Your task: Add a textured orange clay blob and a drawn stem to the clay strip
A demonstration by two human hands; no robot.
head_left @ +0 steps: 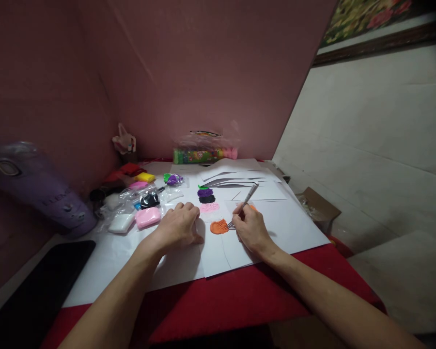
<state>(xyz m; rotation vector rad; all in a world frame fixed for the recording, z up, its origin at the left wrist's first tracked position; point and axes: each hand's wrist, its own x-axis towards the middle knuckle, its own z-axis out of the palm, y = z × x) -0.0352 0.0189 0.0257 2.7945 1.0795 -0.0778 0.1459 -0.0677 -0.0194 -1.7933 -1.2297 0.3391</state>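
Note:
My right hand [252,227] grips a metal fork [250,194] by its ridged handle. The fork's tines meet the right edge of a flattened patch of orange clay [219,227], which carries grooved lines. This patch lies on a white sheet of paper [218,264]. Farther up the same sheet, in a column, are textured patches of pink clay [209,208], black clay [207,199] and purple clay [205,193], with a bit of green clay [203,187] on top. My left hand [179,223] rests at the sheet's left side, fingers bent and thumb apart, holding nothing visible.
Left of my left hand lie bagged clay blocks, among them a pink block [147,217] and a white block [121,223]. A purple bottle [47,194] and a black phone-like slab [58,276] are at far left. Loose paper sheets [236,174] and a colourful tube [205,155] lie behind.

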